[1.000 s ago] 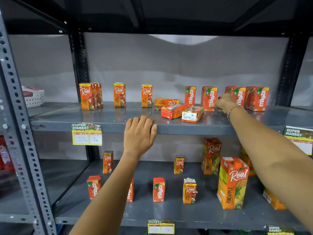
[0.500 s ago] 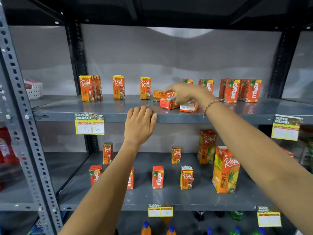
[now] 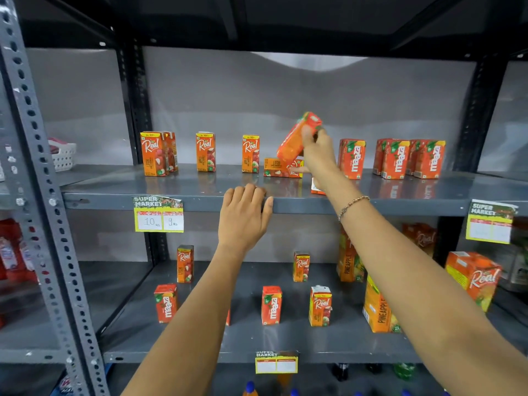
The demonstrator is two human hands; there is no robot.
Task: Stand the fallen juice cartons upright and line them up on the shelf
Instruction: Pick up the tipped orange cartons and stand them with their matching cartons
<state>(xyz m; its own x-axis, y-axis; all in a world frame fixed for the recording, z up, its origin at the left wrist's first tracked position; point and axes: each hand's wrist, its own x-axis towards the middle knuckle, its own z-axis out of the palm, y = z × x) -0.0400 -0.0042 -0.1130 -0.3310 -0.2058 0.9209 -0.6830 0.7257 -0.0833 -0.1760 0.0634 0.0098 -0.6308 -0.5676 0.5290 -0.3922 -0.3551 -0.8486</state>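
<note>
**Desk:** What does the frame show?

**Photographer:** A person at a grey metal shelf [image 3: 114, 192] lifts a small orange juice carton [image 3: 298, 138] clear of the deck. The right hand [image 3: 318, 155] has it pinched between thumb and fingers, tilted, top end leaning up and to the right. The left hand [image 3: 243, 215] rests flat over the shelf's front lip, fingers curled on the edge, holding nothing.

**Desk:** And the rest of the stock?

**Photographer:** One litchi carton [image 3: 281, 168] lies on its side just below the lifted one. Another fallen carton [image 3: 316, 188] is mostly hidden behind the right wrist. Three Real cartons stand spaced out to the left, the nearest an apple carton [image 3: 251, 153]; upright Maaza cartons [image 3: 352, 158] stand to the right.

**Desk:** How should the step be done well?

**Photographer:** My reading: rotate the carton until its base is square to the deck before lowering, and set it in the gap between the apple carton and the Maaza group, label forward, in line with the row. The fallen litchi carton occupies part of that gap, so come down beside it, not on it. Release only once the base sits flat; a light carton tips easily. Watch the forearm, which passes close over the hidden carton.
</note>
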